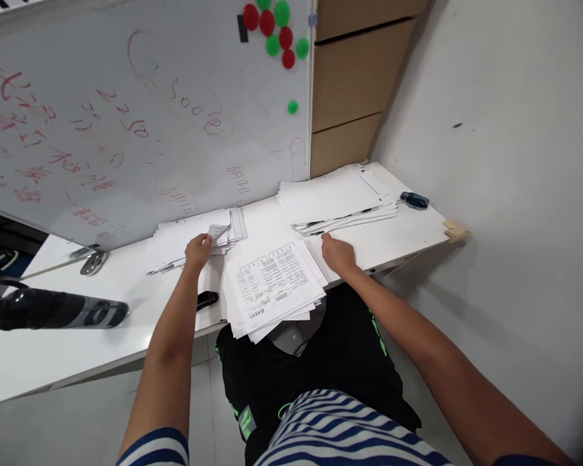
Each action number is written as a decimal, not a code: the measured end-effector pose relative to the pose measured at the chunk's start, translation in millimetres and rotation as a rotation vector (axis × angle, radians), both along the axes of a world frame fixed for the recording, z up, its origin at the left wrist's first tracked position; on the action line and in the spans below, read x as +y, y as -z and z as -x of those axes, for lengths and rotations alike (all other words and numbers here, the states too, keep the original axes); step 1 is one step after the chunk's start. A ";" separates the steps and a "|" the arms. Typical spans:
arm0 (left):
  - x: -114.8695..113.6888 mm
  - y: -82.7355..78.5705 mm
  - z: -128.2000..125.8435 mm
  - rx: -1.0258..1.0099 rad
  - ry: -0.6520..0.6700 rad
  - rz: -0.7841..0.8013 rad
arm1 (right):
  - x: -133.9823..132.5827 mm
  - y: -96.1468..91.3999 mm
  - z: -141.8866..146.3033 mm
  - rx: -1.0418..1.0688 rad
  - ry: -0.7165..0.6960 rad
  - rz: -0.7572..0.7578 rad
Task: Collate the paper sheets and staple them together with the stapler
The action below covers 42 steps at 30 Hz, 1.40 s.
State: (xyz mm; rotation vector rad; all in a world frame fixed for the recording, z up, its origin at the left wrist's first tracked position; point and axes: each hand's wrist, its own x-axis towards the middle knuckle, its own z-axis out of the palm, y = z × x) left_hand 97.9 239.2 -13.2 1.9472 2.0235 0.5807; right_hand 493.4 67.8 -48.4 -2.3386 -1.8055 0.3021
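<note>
1. Three piles of paper are seen on the white desk (78,349). The printed-form stack (272,285), which overhangs the near edge, is taken as the landmark.
2. The left hand (197,251) is held left of that stack, over the fanned left pile (184,239). A small slip (218,232) is pinched between thumb and fingertips, with its far end lifted off the pile.
3. The right hand (337,254) is laid at the stack's right edge, fingers close together and slightly curled, with nothing held. Whether the sheets are actually touched cannot be told.
4. It is judged that only the one slip should be gripped. The pinch is best placed at the slip's corner, so that the sheets beneath are not dragged along.
5. The stack would be better steadied by the right hand, since it hangs over the desk edge and could be tipped onto the lap.
6. The black stapler-like object (206,300), just left of the stack's near corner, is best avoided by the left forearm.
7. The neat pile (337,200), behind and right of the stack, is well apart and need not be disturbed.
</note>
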 end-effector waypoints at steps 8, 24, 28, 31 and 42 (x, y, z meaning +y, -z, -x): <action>-52.6 -28.5 -45.0 -0.579 -0.134 -0.257 | -3.6 -4.6 0.3 0.046 -0.005 -0.010; -309.3 2.4 -139.4 -0.187 0.619 -0.474 | -162.5 -38.1 53.3 1.653 0.143 -0.051; -323.0 17.4 -151.4 -0.134 0.793 -0.471 | -183.0 -33.0 58.2 1.674 0.216 0.029; -328.8 15.8 -155.9 -0.107 0.876 -0.489 | -180.7 -20.1 53.1 1.582 0.184 -0.074; -315.9 -18.4 -83.4 -0.342 0.025 -0.423 | -168.1 -35.5 38.3 1.494 0.005 -0.167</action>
